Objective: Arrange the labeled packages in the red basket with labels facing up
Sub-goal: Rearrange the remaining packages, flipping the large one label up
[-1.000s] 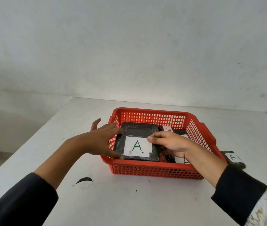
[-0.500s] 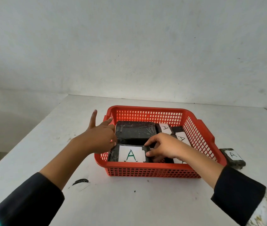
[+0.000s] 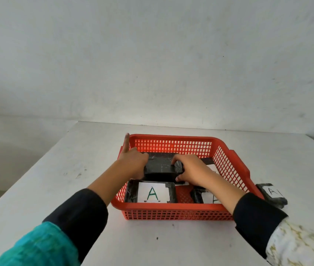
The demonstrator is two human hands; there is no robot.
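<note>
A red basket [image 3: 173,215] stands on the white table. In its front left corner lies a black package [image 3: 151,192] with its white "A" label up. Behind it is a second black package [image 3: 161,166], dark side up, no label showing. My left hand [image 3: 133,166] grips its left end with the index finger raised, and my right hand [image 3: 189,168] grips its right end. Further labelled packages [image 3: 208,197] lie under my right forearm, partly hidden.
Another black package with an "A" label [image 3: 272,194] lies on the table just outside the basket's right wall. A pale wall rises behind the table [image 3: 87,189], whose left edge drops off to the floor.
Both hands let go of the labelled package in the front left corner and moved back to the unlabelled black package behind it, taking hold of its two ends.
</note>
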